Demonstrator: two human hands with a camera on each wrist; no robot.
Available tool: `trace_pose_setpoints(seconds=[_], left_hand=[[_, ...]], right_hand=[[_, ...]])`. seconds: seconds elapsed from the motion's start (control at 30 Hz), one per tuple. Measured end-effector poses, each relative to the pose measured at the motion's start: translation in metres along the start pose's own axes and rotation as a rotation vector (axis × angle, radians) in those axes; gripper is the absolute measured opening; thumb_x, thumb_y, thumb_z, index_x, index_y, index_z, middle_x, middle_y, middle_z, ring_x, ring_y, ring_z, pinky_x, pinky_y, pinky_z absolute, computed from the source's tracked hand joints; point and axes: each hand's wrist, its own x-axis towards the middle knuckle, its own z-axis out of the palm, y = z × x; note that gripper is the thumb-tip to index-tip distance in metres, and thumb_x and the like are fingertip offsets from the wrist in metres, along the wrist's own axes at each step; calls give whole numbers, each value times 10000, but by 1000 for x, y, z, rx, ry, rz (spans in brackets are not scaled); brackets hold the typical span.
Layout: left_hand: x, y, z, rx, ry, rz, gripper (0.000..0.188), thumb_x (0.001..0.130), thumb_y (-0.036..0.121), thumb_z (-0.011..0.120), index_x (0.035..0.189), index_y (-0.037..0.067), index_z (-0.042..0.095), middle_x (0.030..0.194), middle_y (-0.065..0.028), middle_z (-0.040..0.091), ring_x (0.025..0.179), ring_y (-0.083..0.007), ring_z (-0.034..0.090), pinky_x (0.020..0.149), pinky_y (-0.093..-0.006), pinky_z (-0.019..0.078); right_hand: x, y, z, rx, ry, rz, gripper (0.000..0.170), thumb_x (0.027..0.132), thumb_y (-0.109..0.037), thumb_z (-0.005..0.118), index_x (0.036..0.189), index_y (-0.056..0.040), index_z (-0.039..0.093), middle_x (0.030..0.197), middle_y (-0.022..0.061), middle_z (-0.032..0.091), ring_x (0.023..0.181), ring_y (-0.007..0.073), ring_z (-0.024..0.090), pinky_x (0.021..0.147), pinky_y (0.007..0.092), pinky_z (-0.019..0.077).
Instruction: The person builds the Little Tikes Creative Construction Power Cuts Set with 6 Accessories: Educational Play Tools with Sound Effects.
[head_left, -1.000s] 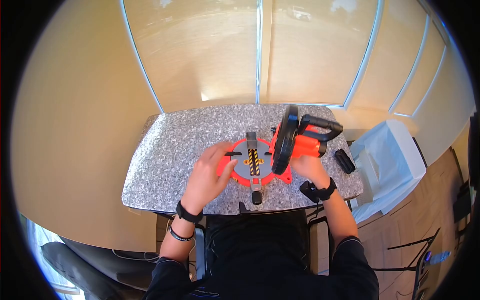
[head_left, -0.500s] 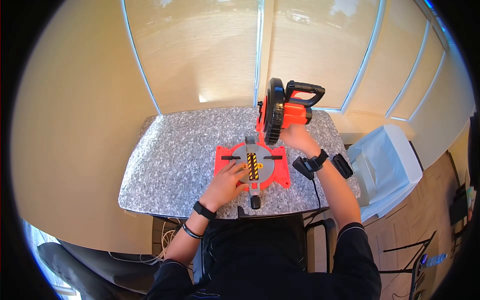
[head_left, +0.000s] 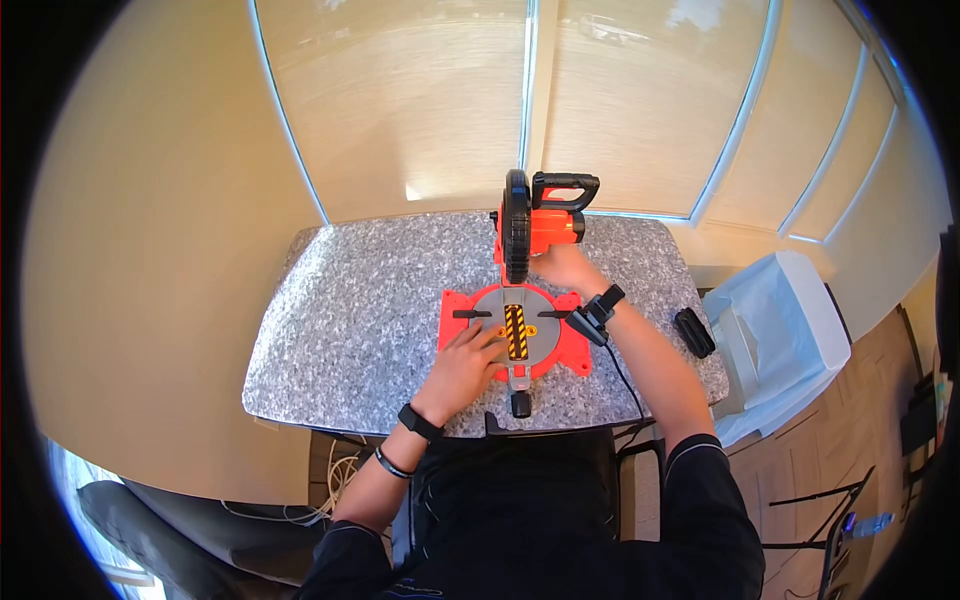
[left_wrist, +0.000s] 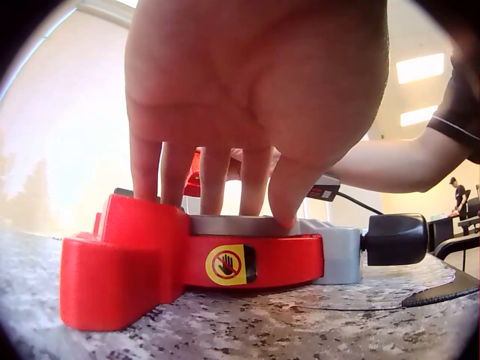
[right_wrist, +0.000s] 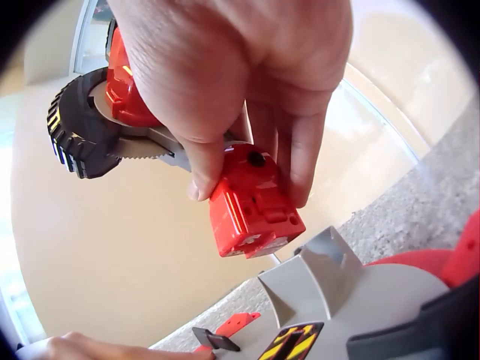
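Observation:
A toy miter saw's red base (head_left: 452,308) with a grey round plate (head_left: 543,338) lies on the table. My left hand (head_left: 462,372) rests on the plate's near left part, fingers extended down onto it in the left wrist view. Behind the base, my right hand (head_left: 566,268) holds up the red saw head (head_left: 550,232) with its black blade guard (head_left: 516,228). In the right wrist view, thumb and fingers of the right hand (right_wrist: 247,82) grip the red block (right_wrist: 255,206) at the arm's lower end, just above the grey bracket (right_wrist: 319,274), apart from it.
A black case (head_left: 694,332) lies on the speckled table (head_left: 350,300) at the right. A black device (head_left: 588,326) with a cable is near my right wrist. Beyond the right edge stands a bin with a pale blue liner (head_left: 785,330). A window with blinds is behind the table.
My right hand has carried the saw head back and left, from over the base's right side to behind it. My left hand has come down onto the plate.

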Motion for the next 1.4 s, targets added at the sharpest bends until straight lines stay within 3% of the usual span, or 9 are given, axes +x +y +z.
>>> trace_pose_setpoints(seconds=[0.1,0.2,0.27,0.6,0.7,0.93,1.0,1.07,1.4], left_hand=[[-1,1,1,10,11,-8,391,920,177,715,1299,88,683,1486,-102,585,1376,-395,536,1119,-468,485],[-1,0,1,7,14,-10,391,919,181,716,1297,85,684,1484,-104,585,1377,-392,536,1118,-467,486],[0,0,3,4,15,-6,393,919,184,717,1297,82,684,1482,-106,585,1376,-393,536,1118,-467,486],[-1,0,4,-5,18,-4,385,928,170,706,1298,68,677,1477,-128,581,1379,-419,527,1133,-481,468],[-1,0,3,-7,15,-7,386,925,164,710,1296,67,676,1479,-129,579,1379,-421,528,1135,-484,466],[0,0,3,-11,15,-8,379,918,154,714,1286,70,676,1475,-128,583,1375,-424,532,1137,-487,465],[0,1,3,-13,13,-10,380,918,151,713,1287,69,676,1474,-128,584,1375,-425,531,1138,-489,464],[0,0,3,-16,10,-12,380,917,149,712,1287,69,675,1474,-129,584,1374,-427,531,1139,-490,463],[-1,1,5,4,11,-1,376,922,145,706,1291,73,681,1482,-131,583,1378,-437,527,1125,-484,476]], right_hand=[[0,-5,2,-95,-5,6,309,924,-243,788,1155,-57,701,1071,145,754,989,313,718,875,431,561],[-2,-15,0,-204,-86,149,290,933,-249,769,1146,-63,705,1078,149,753,988,320,717,867,442,558],[0,9,8,-173,-84,29,269,945,-245,748,1141,-67,705,1078,148,754,993,323,716,865,445,557],[5,34,17,-173,1,-137,239,963,-238,715,1123,-61,702,1062,138,756,982,317,716,849,438,560],[1,22,12,-203,-52,-46,238,961,-237,716,1122,-61,703,1068,136,758,985,314,718,849,437,562],[-4,-20,-6,-352,-299,406,238,958,-235,718,1120,-62,707,1082,133,762,991,307,724,849,433,566],[-6,-15,-4,-356,-315,425,238,957,-235,718,1120,-62,707,1084,133,763,992,306,725,849,433,566],[-11,3,3,-236,-198,312,212,913,-207,752,1080,-77,745,992,162,763,901,308,743,797,444,584],[-23,12,4,-214,-247,321,211,925,-172,733,1119,-88,733,1041,154,763,935,310,740,810,438,583]])
